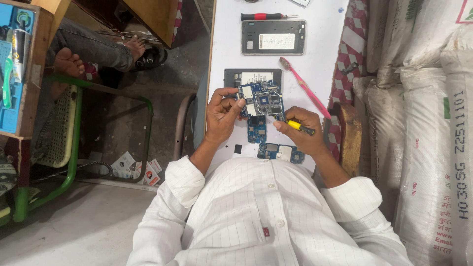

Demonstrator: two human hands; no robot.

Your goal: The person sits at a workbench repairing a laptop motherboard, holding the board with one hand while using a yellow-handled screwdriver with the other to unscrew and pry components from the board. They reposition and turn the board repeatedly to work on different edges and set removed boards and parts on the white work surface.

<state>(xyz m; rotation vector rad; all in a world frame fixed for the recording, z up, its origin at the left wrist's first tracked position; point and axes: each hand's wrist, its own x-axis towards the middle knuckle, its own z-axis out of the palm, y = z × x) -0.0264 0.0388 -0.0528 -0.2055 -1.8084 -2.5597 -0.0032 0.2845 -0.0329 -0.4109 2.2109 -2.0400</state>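
On the white desk [320,59], wedged between stacked sacks [423,123] and a green-framed chair [74,148], we see a blue circuit board [261,102] held just above a dark device shell [252,78]. Our left hand [220,114] pinches the board's left edge between thumb and fingers; our right hand [301,132] is curled tight around a yellow-handled screwdriver [298,127] whose tip touches the board's lower right corner. Two smaller boards [268,143] lie just below. Farther up lie a pink toothbrush [304,87], a grey back cover [273,37] and a red screwdriver [263,16]
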